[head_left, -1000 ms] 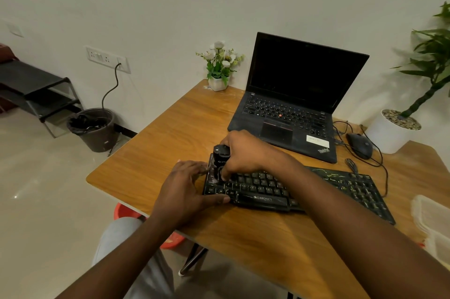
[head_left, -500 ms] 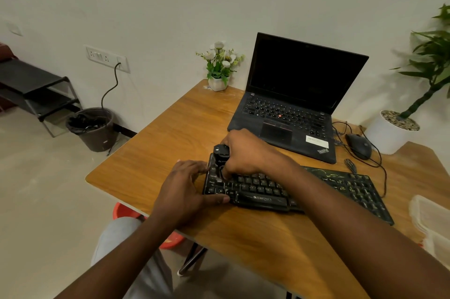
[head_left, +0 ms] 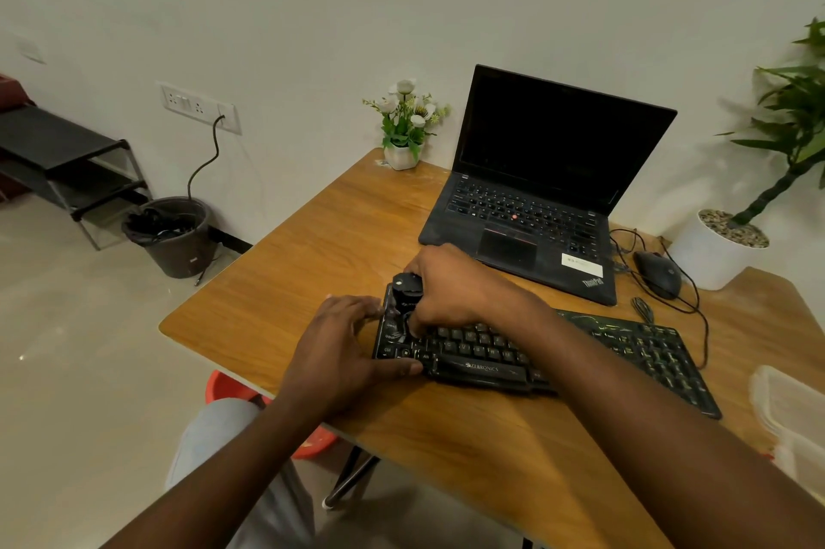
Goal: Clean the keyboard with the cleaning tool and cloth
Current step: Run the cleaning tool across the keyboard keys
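A black keyboard (head_left: 616, 347) lies across the near part of the wooden table (head_left: 312, 262). My right hand (head_left: 451, 287) grips a small black cylindrical cleaning tool (head_left: 407, 290) and holds it upright on the keys at the keyboard's left end. My left hand (head_left: 343, 347) holds the keyboard's left edge, with its fingers against the side and its thumb along the front rim. No cloth is in view.
An open black laptop (head_left: 535, 191) stands behind the keyboard, with a wired mouse (head_left: 658, 273) to its right. A small flower pot (head_left: 402, 155) sits at the table's back edge. White containers (head_left: 790, 414) lie at the right edge. A bin (head_left: 172, 236) stands on the floor.
The tool and my right hand have barely shifted on the keyboard's left end. My left hand keeps its hold on the keyboard's edge.
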Available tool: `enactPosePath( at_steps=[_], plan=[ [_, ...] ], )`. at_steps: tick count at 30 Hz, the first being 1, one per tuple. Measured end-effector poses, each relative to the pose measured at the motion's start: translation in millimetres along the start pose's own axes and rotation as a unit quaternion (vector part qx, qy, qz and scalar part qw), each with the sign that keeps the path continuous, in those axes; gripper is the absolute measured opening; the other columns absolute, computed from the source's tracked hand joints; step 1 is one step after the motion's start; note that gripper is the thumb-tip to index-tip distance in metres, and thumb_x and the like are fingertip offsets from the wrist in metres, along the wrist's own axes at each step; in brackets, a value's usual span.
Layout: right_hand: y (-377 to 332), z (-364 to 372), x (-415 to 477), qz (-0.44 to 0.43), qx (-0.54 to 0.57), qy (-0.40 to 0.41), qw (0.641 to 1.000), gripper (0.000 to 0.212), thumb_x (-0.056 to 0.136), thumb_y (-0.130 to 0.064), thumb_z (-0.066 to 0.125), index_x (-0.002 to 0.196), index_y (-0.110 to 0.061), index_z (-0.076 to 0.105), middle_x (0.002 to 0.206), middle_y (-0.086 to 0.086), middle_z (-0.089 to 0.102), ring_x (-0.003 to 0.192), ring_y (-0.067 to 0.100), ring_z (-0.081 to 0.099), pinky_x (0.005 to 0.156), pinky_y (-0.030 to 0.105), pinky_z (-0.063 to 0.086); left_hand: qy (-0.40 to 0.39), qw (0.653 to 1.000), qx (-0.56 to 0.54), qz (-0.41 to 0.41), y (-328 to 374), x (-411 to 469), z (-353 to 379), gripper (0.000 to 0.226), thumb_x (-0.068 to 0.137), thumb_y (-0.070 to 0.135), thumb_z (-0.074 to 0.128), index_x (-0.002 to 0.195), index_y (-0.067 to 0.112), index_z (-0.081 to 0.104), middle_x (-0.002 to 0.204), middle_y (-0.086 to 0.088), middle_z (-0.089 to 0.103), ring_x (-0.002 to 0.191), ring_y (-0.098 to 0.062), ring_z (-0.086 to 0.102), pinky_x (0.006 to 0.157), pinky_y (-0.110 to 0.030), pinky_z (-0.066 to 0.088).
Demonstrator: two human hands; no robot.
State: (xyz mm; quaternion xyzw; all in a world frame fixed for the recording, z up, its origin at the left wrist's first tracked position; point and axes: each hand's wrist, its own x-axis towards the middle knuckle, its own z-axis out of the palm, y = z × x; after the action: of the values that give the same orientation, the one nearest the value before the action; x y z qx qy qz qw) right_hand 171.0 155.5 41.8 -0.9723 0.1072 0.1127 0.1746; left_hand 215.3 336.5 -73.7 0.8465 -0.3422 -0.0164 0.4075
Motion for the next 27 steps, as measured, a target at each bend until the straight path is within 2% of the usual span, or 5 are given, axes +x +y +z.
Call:
enactPosePath(
  at_steps=[11,16,21,25,27],
  plan=[
    [-9,14,2,-0.020,0.080,0.040,0.996,0.028,0.069,-0.017,0.096,0.085,-0.019,0.074,0.079,0.002,0.075,0.069,0.019,0.073,0.058,0.037,0.062,-0.015,1.000,0.008,-0.003,3,0,-2,0.076,0.056,0.075,0.087,0.118,0.037,0.064,0.112,0.030,0.051,0.113,-0.001,0.047,0.091,-0.030,0.048],
    [-1,0,-2,0.002,0.005,0.003,1.000,0.033,0.067,-0.020,0.097,0.091,-0.019,0.074,0.087,0.001,0.075,0.079,0.020,0.072,0.068,0.042,0.065,-0.009,1.000,-0.005,-0.006,6,-1,-3,0.087,0.054,0.070,0.091,0.127,0.030,0.065,0.111,0.040,0.042,0.118,-0.001,0.047,0.108,-0.036,0.046],
    [-1,-8,-5,0.000,-0.022,-0.006,1.000,0.032,0.068,-0.019,0.096,0.080,-0.023,0.066,0.086,0.001,0.071,0.079,0.021,0.069,0.058,0.034,0.055,-0.016,1.000,-0.016,-0.010,8,-1,-5,0.090,0.053,0.071,0.090,0.129,0.030,0.064,0.110,0.043,0.038,0.121,-0.004,0.049,0.109,-0.040,0.047],
    [-9,5,-2,-0.013,0.040,0.012,0.999,0.031,0.069,-0.017,0.096,0.091,-0.016,0.074,0.083,0.004,0.076,0.074,0.023,0.074,0.064,0.044,0.066,-0.017,1.000,-0.020,-0.009,8,-1,-5,0.087,0.055,0.069,0.091,0.128,0.033,0.063,0.109,0.044,0.036,0.118,-0.001,0.047,0.113,-0.043,0.045],
    [-10,10,0,-0.017,0.080,0.026,0.996,0.030,0.070,-0.015,0.096,0.092,-0.015,0.076,0.081,0.004,0.076,0.067,0.019,0.073,0.059,0.039,0.065,-0.025,0.999,-0.021,0.001,8,-1,-6,0.076,0.057,0.071,0.089,0.121,0.042,0.061,0.109,0.045,0.039,0.115,0.001,0.046,0.110,-0.045,0.046]
  ],
)
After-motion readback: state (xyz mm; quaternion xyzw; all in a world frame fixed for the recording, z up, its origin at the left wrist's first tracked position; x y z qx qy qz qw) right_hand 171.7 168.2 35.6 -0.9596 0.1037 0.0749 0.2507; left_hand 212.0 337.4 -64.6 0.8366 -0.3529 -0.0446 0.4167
